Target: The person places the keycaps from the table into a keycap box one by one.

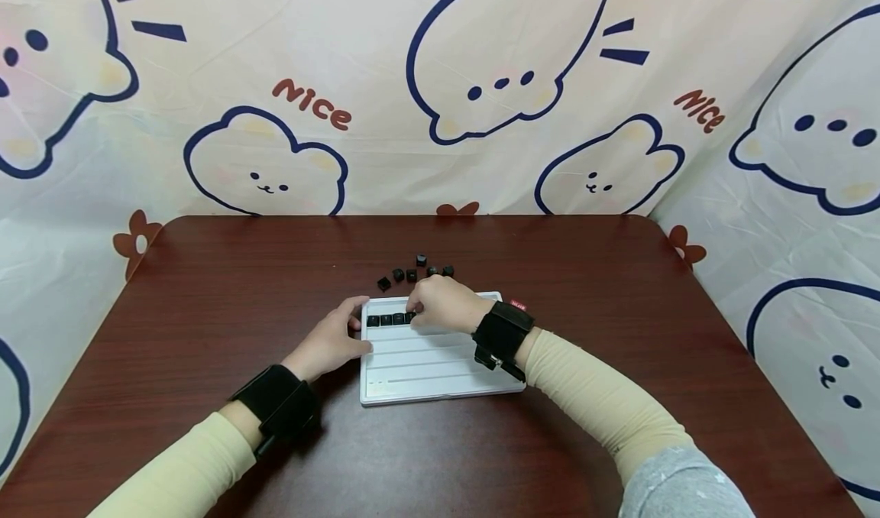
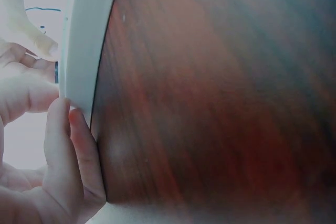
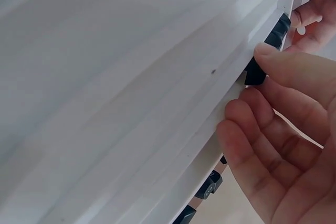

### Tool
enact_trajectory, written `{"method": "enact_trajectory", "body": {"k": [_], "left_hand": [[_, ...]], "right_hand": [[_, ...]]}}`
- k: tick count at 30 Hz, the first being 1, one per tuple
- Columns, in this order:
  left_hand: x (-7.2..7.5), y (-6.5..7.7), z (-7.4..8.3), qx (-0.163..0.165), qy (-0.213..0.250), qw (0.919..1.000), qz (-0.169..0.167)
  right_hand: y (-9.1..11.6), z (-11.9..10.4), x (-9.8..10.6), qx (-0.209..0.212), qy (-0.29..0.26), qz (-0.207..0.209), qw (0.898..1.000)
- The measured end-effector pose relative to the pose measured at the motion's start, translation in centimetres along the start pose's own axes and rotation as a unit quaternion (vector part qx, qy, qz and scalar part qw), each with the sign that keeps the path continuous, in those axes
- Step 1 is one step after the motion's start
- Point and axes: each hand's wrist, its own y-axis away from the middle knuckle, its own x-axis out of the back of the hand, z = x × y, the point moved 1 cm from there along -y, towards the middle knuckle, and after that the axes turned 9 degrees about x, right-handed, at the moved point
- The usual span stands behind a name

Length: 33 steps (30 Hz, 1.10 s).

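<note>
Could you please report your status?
Left hand holding white tray. Right hand pinching black keycap at end of row. Loose keycaps beyond tray. No obstruction seen.

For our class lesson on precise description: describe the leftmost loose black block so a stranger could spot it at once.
On the brown table lies a white ridged tray. Just beyond its far edge sit several loose black blocks. The leftmost block also lies closest to that edge, unlike its neighbours.

Left hand (image 1: 328, 344): thumb, forefinger spread apart. Right hand (image 1: 444, 305): thumb and fingers pinching. Left forearm (image 1: 182, 472), right forearm (image 1: 605, 392): converging.
</note>
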Motion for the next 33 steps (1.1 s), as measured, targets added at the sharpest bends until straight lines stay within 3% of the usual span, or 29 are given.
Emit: {"method": "enact_trajectory", "body": {"k": [22,33], "left_hand": [[-0.3,-0.1,-0.1,-0.001,0.006,1.0000,0.000],[-0.2,0.2,0.2,-0.001,0.005,1.0000,0.005]], "right_hand": [[0.3,0.3,0.0,-0.005,0.005,0.000,1.000],[0.4,1.7,4.0,0.003,-0.002,0.057,0.998]]}}
